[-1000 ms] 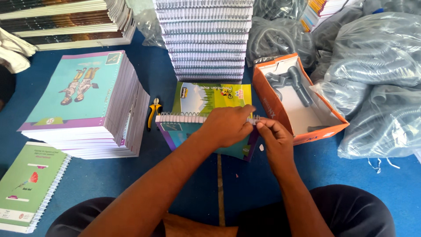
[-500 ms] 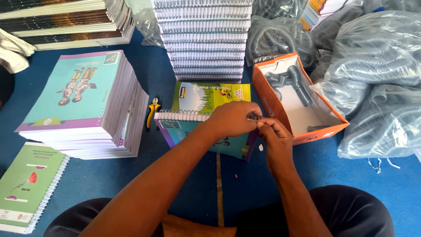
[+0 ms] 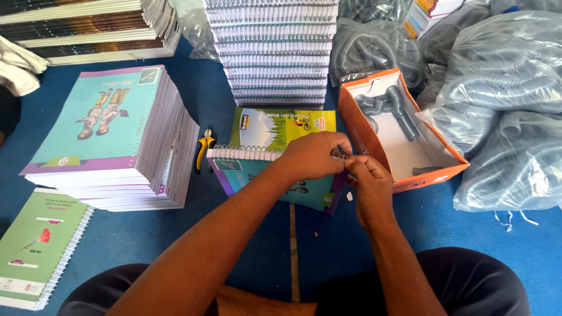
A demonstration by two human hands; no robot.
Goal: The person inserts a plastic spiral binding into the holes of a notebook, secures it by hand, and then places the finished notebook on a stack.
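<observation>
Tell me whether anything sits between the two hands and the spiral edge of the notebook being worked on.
Nothing visible does. The left hand and right hand are both at the right end of the spiral coil on the teal notebook. The pliers lie off to the left.

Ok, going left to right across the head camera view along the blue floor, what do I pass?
Green spiral notebook → tall stack of teal-covered books → yellow-handled pliers → teal notebook being worked on → left hand → right hand → open orange box → clear bags of coils.
</observation>
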